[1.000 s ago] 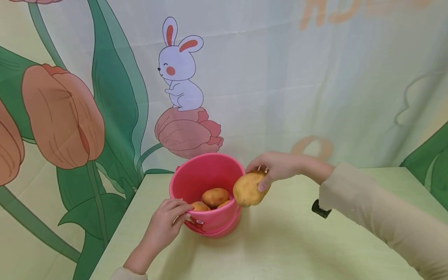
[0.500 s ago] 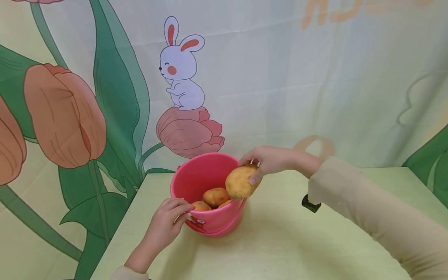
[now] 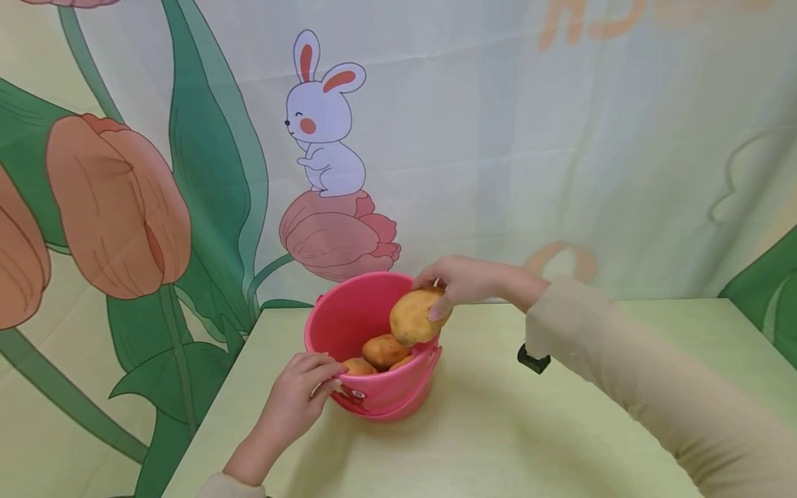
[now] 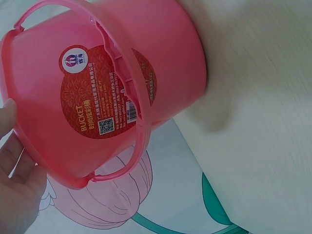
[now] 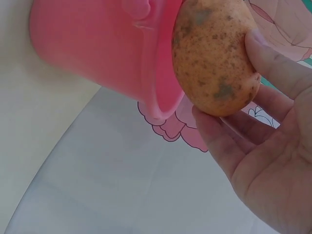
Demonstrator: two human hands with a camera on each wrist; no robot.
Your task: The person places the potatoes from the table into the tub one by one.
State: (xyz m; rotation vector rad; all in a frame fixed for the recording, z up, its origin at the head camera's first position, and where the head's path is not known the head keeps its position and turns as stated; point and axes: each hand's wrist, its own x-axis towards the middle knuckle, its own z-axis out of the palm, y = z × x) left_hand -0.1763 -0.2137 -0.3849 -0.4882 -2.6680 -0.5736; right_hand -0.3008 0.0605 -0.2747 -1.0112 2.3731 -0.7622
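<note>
A pink bucket (image 3: 389, 394) stands upright on the table, several potatoes (image 3: 385, 351) lying inside it. My left hand (image 3: 297, 391) grips the bucket's near-left rim, thumb outside and fingers over the edge. In the left wrist view the same hand (image 4: 19, 180) is at the rim, beside the bucket's red label (image 4: 105, 92) and hanging handle (image 4: 139, 107). Over the right part of the opening, my right hand (image 3: 463, 280) holds a large yellow-brown potato (image 3: 416, 317). The right wrist view shows this potato (image 5: 214, 58), spotted with grey-green patches, pinched between thumb and fingers.
A pale yellow-green table (image 3: 498, 429) carries the bucket near its back edge. Behind hangs a cloth backdrop (image 3: 473, 138) printed with tulips and a rabbit. A small black object (image 3: 533, 358) shows under the right sleeve (image 3: 598, 346).
My right hand has carried the potato leftward and slightly up, from outside the bucket's right rim to over its opening. The left hand stays on the rim.
</note>
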